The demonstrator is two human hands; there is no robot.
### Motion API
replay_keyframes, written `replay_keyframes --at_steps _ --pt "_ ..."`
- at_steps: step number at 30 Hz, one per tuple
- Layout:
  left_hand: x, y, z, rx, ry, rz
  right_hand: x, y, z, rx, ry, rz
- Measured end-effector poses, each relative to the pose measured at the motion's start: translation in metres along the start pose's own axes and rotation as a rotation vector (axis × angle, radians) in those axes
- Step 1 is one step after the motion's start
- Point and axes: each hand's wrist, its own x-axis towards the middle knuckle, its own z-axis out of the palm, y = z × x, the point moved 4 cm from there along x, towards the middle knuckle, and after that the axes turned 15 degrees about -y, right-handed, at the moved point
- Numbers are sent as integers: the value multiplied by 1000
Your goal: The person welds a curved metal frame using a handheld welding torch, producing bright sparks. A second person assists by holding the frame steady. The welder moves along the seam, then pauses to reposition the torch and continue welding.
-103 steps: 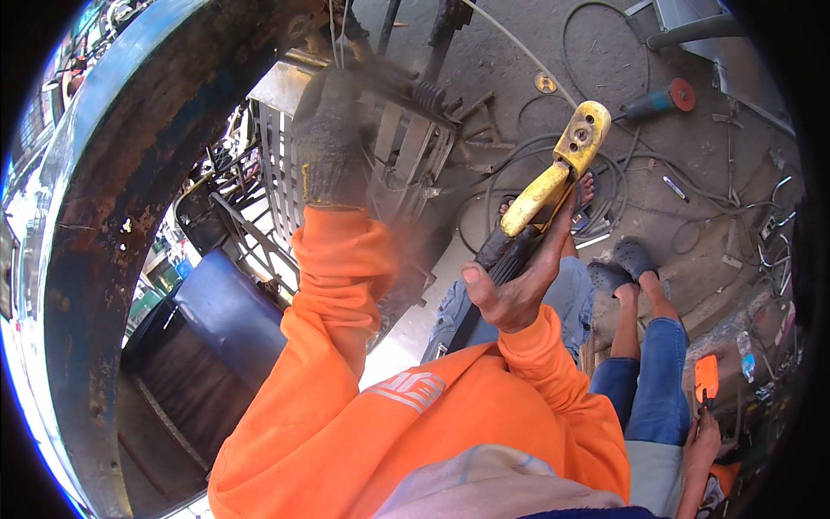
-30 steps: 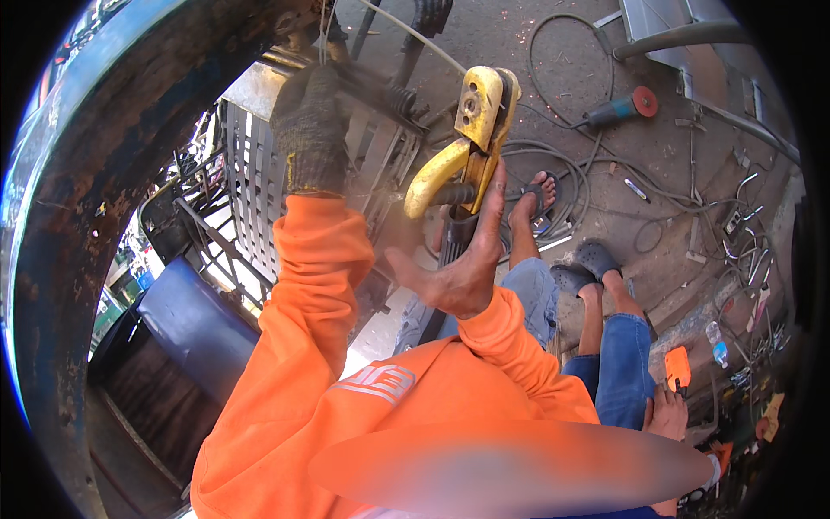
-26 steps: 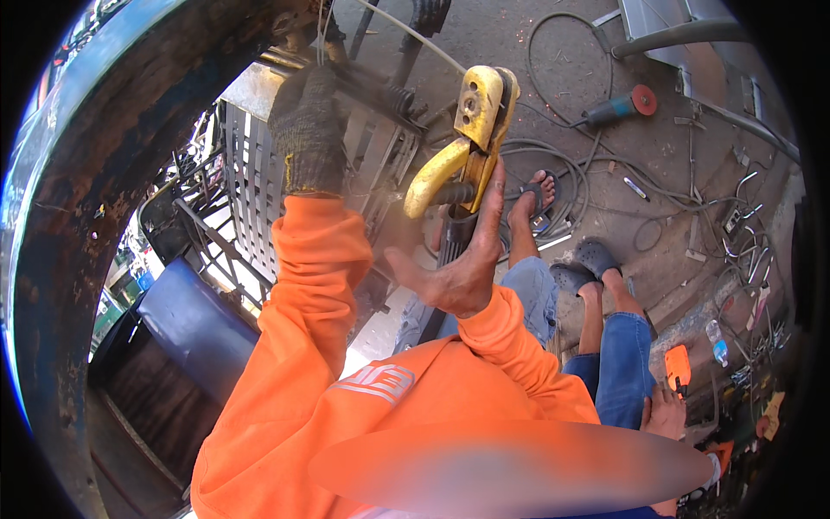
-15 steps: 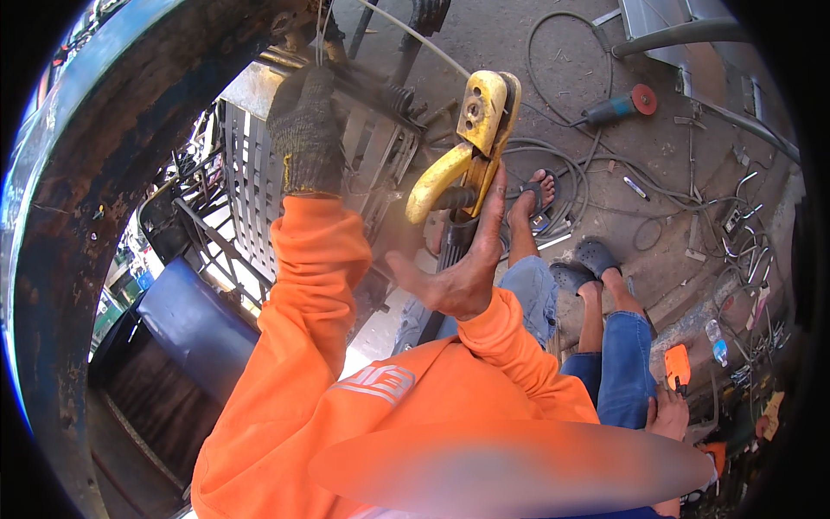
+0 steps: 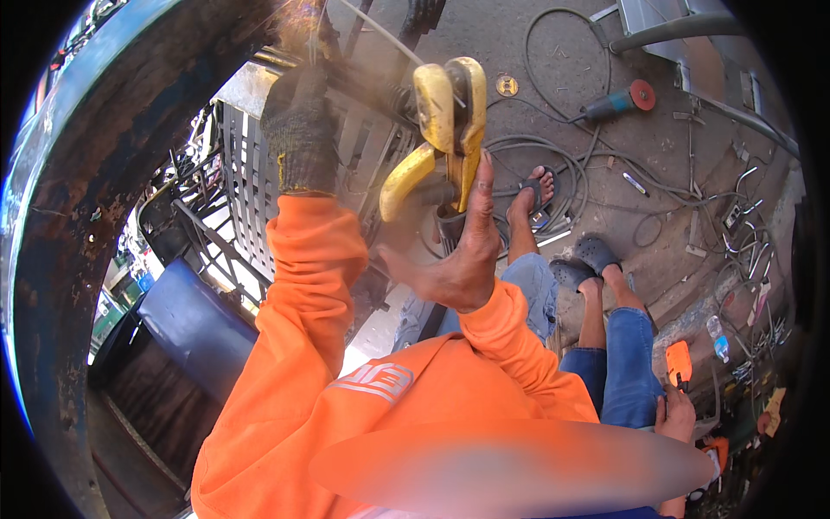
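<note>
One curved beam (image 5: 78, 199): heavy metal, rust-blotched and bluish, arching along the left side.
Slatted panel (image 5: 259, 164): flat grey strips, beyond the left sleeve (image 5: 316, 246).
Yellow rod holder (image 5: 435, 108): scuffed rounded cheeks, curved lever, dark tubular handle; raised before the chest, apparently to aim the rod upward.
Right hand (image 5: 454, 277): bare, grasping the handle, thumb spread wide.
Left hand (image 5: 298, 130): in a coarse knitted glove, probably against heat, just below an orange glow (image 5: 303, 26); cannot tell whether it grips anything.
Rod (image 5: 380, 32): thin, straight, clamped in the holder, slanting up-left.

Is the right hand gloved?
No, the right hand holding the yellow-ended tool is bare, while the left hand wears a dark glove.
</note>
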Motion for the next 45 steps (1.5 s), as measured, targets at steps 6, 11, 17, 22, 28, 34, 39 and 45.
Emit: replay_keyframes --at_steps 6,11,17,22,28,34,39,45 --pt "-3 4 2 20 1 -23 -6 2 3 268 65 8" --pt "-4 3 2 -19 -20 -22 -8 2 -3 194 90 31" --pt "-3 2 3 -18 -27 -10 -2 -1 -5 147 48 -6" --pt "-5 6 3 16 -16 -17 0 -1 -3 212 37 19" --pt "-6 8 5 4 -29 -21 2 -2 -4 174 27 25" --pt "-5 5 3 14 -29 -27 2 -2 -4 132 41 43" --pt "-2 3 2 5 -22 -17 -3 -4 -6 116 113 -11" --pt "-5 5 1 20 -22 -23 -3 0 -6 204 59 35"
